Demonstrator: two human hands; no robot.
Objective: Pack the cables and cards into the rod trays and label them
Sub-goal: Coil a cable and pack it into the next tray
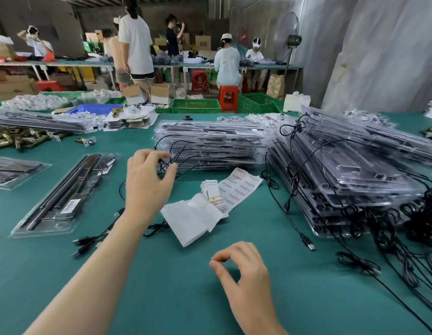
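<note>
My left hand (148,180) reaches forward to the near left corner of a stack of clear rod trays (210,143), its fingers curled among thin black cables (171,160) that hang out of the stack. I cannot tell whether it grips one. My right hand (244,272) hovers low over the green table (161,286), thumb and forefinger nearly touching, holding nothing I can see. A bundle of cards (213,195) with a rubber band lies on a barcode label sheet (241,187) beside white paper (193,218). One labelled rod tray (65,197) lies at the left.
A taller leaning stack of trays (350,170) with dangling cables stands at the right, and loose USB cables (391,250) trail across the table there. Brass parts (19,139) lie at far left. Green crates (195,106) and several seated people are beyond the table.
</note>
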